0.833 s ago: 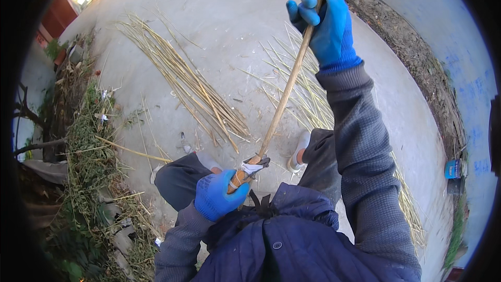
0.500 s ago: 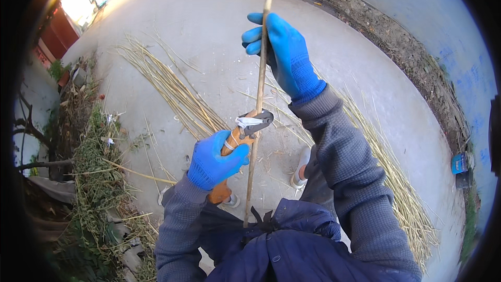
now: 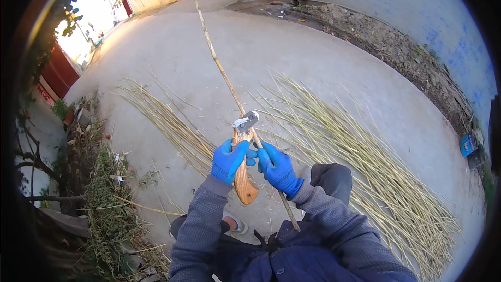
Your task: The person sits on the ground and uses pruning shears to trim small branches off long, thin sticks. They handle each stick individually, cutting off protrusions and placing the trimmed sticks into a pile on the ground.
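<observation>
My left hand, in a blue coated glove, is closed around the wooden handle of a cutting tool. The tool has a dark metal head wrapped with something white, which sits against a long thin stick. Just to the right, my right hand, gloved the same way, pinches that stick a little below the metal head. The stick runs from near my lap far up and away to the left. Its contact with the blades is too small to make out.
A large heap of pale thin stalks lies on the concrete to my right. A smaller bunch of browner stalks lies ahead left. Dry weeds line the left side. A blue bucket stands by the right wall.
My right hand has come down the stick, close to my left hand. The stick now leans away to the left, and the tool's handle has turned more upright.
</observation>
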Tool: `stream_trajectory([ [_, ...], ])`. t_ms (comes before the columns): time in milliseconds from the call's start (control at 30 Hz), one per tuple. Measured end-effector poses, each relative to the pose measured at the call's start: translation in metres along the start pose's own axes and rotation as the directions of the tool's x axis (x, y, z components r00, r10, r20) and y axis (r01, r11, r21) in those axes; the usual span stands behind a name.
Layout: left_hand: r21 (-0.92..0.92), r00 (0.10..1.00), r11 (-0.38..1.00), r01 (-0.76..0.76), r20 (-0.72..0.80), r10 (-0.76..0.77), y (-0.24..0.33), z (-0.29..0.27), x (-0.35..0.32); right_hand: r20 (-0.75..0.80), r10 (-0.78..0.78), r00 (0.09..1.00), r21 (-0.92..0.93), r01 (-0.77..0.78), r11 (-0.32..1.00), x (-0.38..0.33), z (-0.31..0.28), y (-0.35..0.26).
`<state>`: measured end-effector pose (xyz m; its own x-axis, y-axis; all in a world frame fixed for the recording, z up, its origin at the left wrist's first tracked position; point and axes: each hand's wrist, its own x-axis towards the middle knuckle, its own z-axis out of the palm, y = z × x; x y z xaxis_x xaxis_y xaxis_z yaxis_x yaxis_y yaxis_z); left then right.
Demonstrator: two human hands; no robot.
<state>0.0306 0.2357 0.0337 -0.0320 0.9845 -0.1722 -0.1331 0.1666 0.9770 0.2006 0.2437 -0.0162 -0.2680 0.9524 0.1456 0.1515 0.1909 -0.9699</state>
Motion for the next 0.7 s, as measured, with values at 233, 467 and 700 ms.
stream_trajectory([
  [233,-0.194,0.971,0.959,0.207,-0.077,-0.225,-0.034,0.013,0.000,0.109,-0.409,0.906,-0.583,0.391,0.712,0.014,-0.022,0.028],
  [467,-0.331,0.960,0.936,-0.117,-0.278,0.022,-0.015,-0.090,0.037,0.405,-0.363,0.839,-0.618,0.544,0.568,-0.086,-0.103,0.018],
  [700,-0.357,0.924,0.933,-0.042,-0.370,-0.100,-0.031,-0.153,0.036,0.462,-0.079,0.883,-0.655,0.401,0.641,-0.193,-0.216,-0.004],
])
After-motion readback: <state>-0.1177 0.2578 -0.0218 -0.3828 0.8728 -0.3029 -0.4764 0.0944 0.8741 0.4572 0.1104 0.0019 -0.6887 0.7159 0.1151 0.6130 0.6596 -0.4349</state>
